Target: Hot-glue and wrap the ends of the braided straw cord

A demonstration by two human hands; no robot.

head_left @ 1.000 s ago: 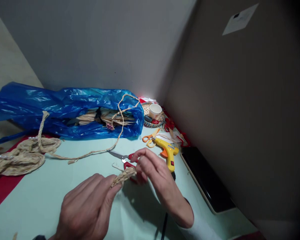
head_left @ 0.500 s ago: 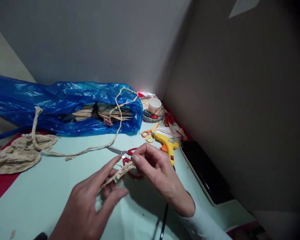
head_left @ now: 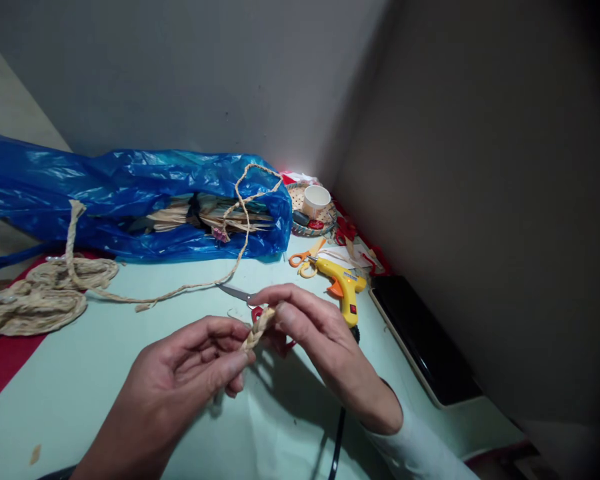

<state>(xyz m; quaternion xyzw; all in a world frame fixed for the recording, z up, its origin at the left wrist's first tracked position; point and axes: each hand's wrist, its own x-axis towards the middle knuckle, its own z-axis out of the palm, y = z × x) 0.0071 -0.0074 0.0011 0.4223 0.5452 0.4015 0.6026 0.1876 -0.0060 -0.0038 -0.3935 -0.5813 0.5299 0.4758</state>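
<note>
A short braided straw piece (head_left: 258, 329) is held between both hands above the pale green table (head_left: 105, 373). My left hand (head_left: 185, 373) pinches its lower end with thumb and fingers. My right hand (head_left: 305, 327) grips its upper end, fingers curled over it. Just behind the hands lie red-handled scissors (head_left: 245, 298), partly hidden by my right hand. A long braided straw rope (head_left: 180, 288) runs from the table up over the blue bag.
A blue plastic bag (head_left: 130, 193) of straw lies at the back. A coil of straw rope (head_left: 35, 297) sits at the left. A yellow glue gun (head_left: 344, 288), orange scissors (head_left: 304, 260), a woven tray with a white cup (head_left: 316, 200) and a black tray (head_left: 425, 340) line the right wall.
My left hand has closed from spread fingers into a pinch on the braid's lower end. The braid has turned more upright and both hands have drawn closer together.
</note>
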